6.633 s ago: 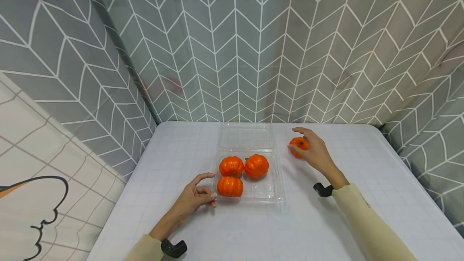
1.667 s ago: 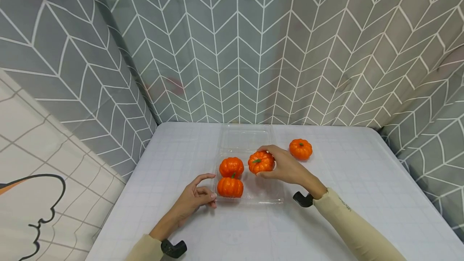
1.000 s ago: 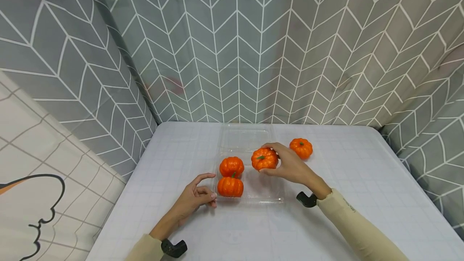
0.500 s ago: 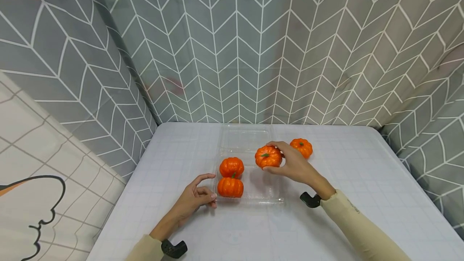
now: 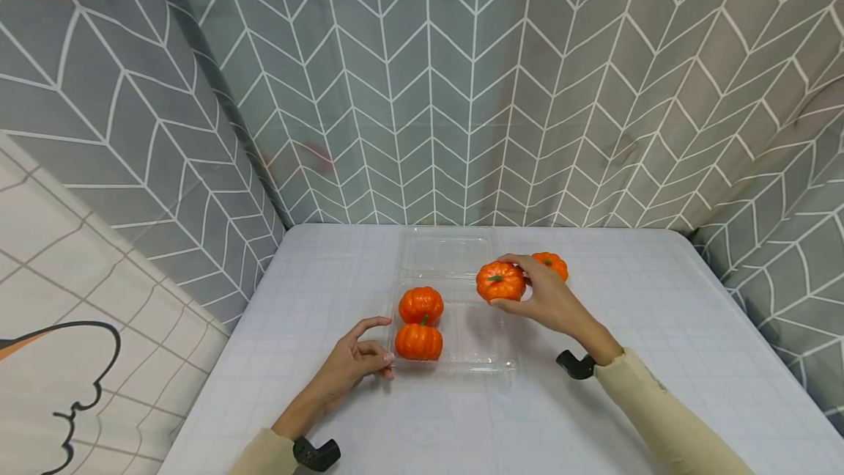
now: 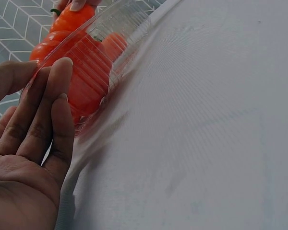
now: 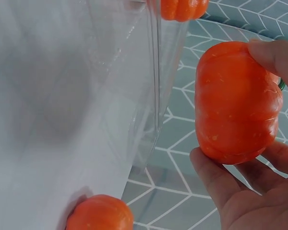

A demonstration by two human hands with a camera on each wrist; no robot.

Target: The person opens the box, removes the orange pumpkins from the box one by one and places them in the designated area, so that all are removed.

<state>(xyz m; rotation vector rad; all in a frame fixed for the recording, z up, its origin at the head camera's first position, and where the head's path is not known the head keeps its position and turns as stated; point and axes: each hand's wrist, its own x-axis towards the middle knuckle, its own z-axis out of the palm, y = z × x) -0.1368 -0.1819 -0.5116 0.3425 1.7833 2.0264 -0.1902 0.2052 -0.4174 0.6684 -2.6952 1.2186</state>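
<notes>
My right hand (image 5: 550, 301) grips a small orange pumpkin (image 5: 500, 281) between thumb and fingers, raised over the right side of a clear plastic clamshell container (image 5: 481, 366). In the right wrist view the held pumpkin (image 7: 237, 103) is tipped, its green stem partly behind the thumb. Two more pumpkins sit in the container's left half, a back one (image 5: 420, 305) and a front one (image 5: 418, 341). At the container's left front corner, my left hand (image 5: 352, 358) pinches the rim; the left wrist view shows the fingertips (image 6: 61, 69) on the plastic edge.
Another pumpkin (image 5: 551, 264) lies on the white table (image 5: 626, 262) right of the container, partly hidden by my right hand. The container's lid (image 5: 448, 253) is folded back flat. A patterned grey curtain (image 5: 455, 94) hangs behind the table.
My right hand let go of the pumpkin on the table at the right, took the one from the container's right half, and lifts it up and rightward. The left hand has stayed put.
</notes>
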